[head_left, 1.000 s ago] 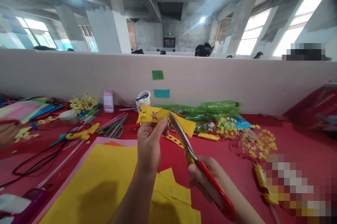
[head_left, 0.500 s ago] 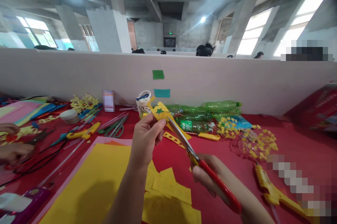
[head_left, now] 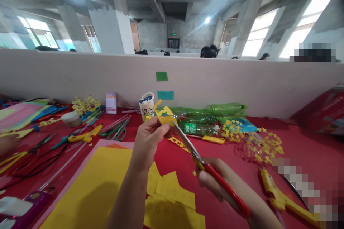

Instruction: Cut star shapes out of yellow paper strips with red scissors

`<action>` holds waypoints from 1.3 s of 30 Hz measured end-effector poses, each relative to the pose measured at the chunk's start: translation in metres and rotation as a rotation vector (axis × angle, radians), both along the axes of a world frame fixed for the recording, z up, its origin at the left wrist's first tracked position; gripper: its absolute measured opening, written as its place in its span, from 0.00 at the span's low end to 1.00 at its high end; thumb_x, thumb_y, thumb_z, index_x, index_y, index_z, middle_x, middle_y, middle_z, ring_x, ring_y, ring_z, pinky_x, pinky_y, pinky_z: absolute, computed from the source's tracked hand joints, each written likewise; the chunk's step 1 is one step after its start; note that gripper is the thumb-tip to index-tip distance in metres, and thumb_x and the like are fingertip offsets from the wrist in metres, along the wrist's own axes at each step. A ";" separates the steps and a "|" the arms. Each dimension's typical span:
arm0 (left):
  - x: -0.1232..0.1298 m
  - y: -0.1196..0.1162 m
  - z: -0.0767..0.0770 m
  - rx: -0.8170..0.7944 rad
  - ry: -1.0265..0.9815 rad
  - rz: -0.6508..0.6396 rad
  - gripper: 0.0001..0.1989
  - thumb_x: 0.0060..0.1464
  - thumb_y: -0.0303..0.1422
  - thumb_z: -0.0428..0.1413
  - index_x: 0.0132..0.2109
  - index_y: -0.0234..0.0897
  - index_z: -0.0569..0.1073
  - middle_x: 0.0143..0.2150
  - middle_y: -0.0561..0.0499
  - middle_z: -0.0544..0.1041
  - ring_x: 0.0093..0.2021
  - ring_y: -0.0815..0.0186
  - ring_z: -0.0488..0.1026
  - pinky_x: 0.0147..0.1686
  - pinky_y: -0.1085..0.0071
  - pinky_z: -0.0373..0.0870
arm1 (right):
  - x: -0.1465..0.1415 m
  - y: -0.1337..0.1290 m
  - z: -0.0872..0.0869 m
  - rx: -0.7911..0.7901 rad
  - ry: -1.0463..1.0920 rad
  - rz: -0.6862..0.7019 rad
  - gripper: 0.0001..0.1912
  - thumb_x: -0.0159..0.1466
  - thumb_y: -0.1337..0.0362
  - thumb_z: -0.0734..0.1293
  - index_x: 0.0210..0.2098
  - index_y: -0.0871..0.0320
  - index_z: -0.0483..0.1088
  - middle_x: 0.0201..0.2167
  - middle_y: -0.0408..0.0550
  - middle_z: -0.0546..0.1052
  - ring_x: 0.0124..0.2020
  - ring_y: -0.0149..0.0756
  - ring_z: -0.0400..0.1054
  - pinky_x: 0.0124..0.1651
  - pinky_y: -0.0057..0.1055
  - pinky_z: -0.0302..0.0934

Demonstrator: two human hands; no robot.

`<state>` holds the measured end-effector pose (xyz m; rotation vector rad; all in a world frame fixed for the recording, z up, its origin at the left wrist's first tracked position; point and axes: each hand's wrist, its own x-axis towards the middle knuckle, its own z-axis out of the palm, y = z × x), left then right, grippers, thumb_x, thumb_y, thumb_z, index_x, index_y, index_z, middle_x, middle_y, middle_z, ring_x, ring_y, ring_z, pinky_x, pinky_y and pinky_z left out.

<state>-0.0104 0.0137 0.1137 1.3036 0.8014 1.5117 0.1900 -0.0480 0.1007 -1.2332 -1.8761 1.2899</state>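
My left hand (head_left: 150, 141) pinches a strip of yellow paper (head_left: 167, 119) with a star-shaped hole, held up above the table. My right hand (head_left: 216, 179) is closed around the red handles of a pair of scissors (head_left: 188, 143). The blades point up and left, and their tips meet the paper beside my left fingertips. Below, a second yellow strip with star cut-outs (head_left: 179, 144) lies on the red table. A small yellow star (head_left: 194, 173) rests near my right hand.
Yellow sheets (head_left: 102, 171) and cut yellow pieces (head_left: 174, 189) lie in front. Green bottles (head_left: 200, 119), star clusters (head_left: 263, 146) and a paper cup (head_left: 146, 109) stand behind. Glue guns (head_left: 278, 193) lie at both sides. Another person's hand (head_left: 9, 144) is far left.
The yellow paper has turned and folded in my left hand; its long tail no longer hangs behind the scissors. At far left, one of the other person's hands has left view and yellow-handled scissors now show.
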 end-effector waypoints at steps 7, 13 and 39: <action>0.000 -0.001 0.001 0.004 -0.024 -0.027 0.05 0.54 0.28 0.56 0.35 0.35 0.77 0.27 0.53 0.76 0.28 0.72 0.69 0.30 0.78 0.67 | 0.001 0.000 -0.003 -0.013 -0.011 0.009 0.32 0.55 0.30 0.57 0.22 0.55 0.53 0.18 0.36 0.56 0.18 0.26 0.52 0.20 0.25 0.43; -0.002 0.000 0.001 -0.035 -0.032 -0.041 0.04 0.52 0.27 0.57 0.35 0.35 0.78 0.27 0.53 0.76 0.27 0.72 0.70 0.31 0.78 0.68 | 0.003 -0.002 -0.013 -0.049 -0.010 -0.059 0.31 0.59 0.34 0.57 0.23 0.57 0.59 0.18 0.37 0.60 0.15 0.22 0.50 0.16 0.23 0.40; 0.005 0.000 -0.007 -0.042 -0.115 0.048 0.04 0.49 0.30 0.60 0.29 0.34 0.78 0.26 0.51 0.77 0.27 0.67 0.72 0.32 0.72 0.69 | 0.002 0.000 -0.006 -0.001 0.062 0.020 0.31 0.57 0.32 0.57 0.22 0.55 0.53 0.17 0.36 0.56 0.16 0.24 0.50 0.17 0.23 0.43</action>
